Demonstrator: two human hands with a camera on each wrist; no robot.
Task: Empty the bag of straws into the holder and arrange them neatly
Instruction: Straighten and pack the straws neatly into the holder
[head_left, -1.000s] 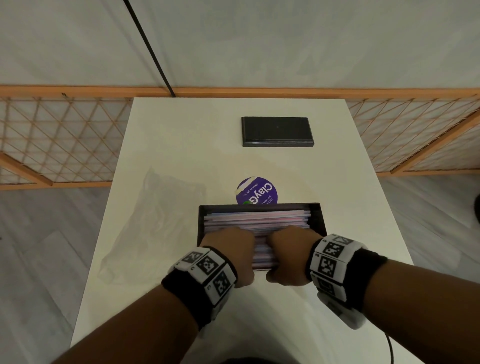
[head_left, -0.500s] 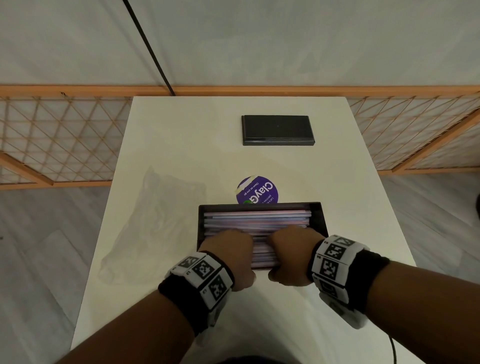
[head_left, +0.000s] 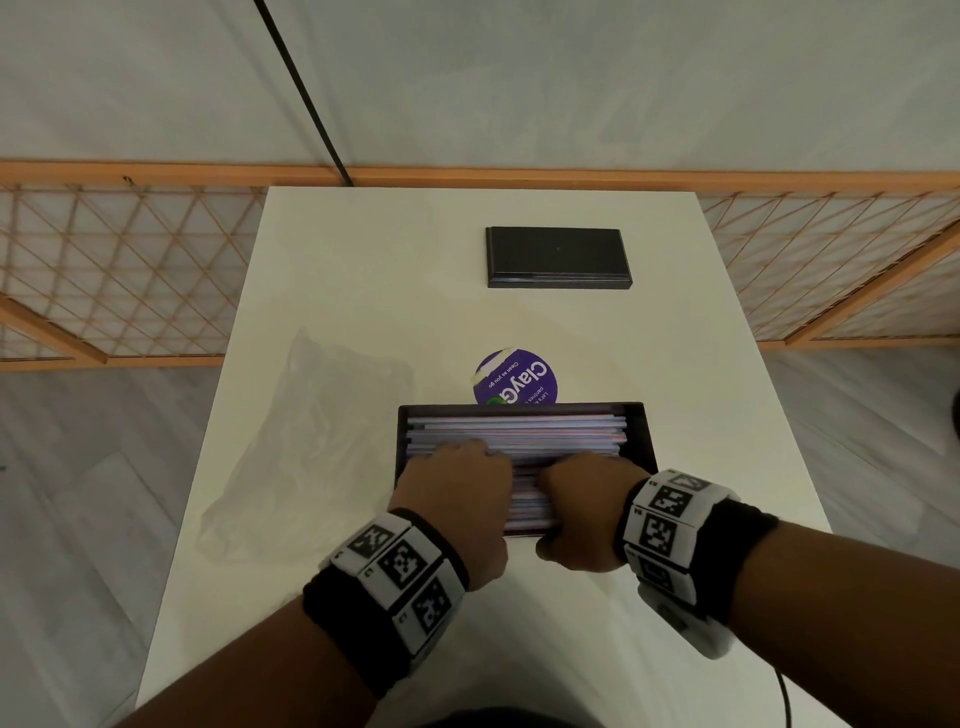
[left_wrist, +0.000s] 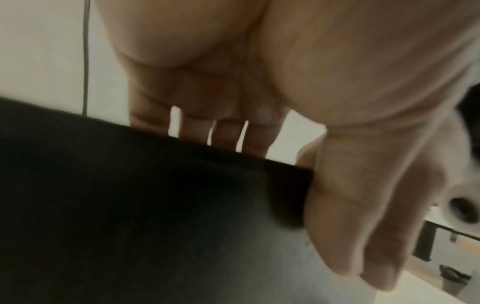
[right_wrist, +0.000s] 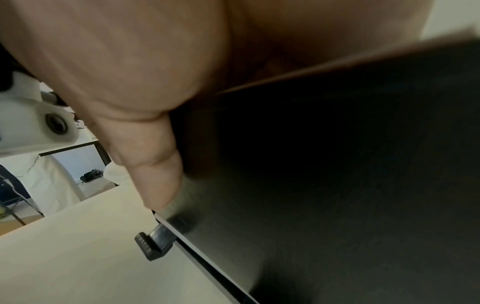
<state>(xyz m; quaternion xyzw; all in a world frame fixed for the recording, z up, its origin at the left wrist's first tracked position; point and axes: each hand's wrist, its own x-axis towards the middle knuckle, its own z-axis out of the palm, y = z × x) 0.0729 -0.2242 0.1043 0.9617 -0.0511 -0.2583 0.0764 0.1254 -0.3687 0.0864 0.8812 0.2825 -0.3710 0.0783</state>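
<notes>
A black rectangular holder (head_left: 644, 436) sits on the white table, full of pale pink and blue straws (head_left: 519, 431) lying lengthwise. My left hand (head_left: 457, 483) and right hand (head_left: 587, 493) sit side by side at its near wall. In the left wrist view the fingers (left_wrist: 226, 133) reach over the rim of the holder (left_wrist: 130, 205) while the thumb (left_wrist: 363, 226) lies on the outer wall. The right thumb (right_wrist: 153, 164) likewise lies against the outside of the holder (right_wrist: 337, 185). The fingertips are hidden among the straws.
An empty clear plastic bag (head_left: 311, 441) lies flat to the left of the holder. A black lid (head_left: 558, 257) rests near the table's far edge. A round purple sticker (head_left: 517, 382) shows behind the holder. A small black latch (right_wrist: 153, 242) sticks out at the holder's base.
</notes>
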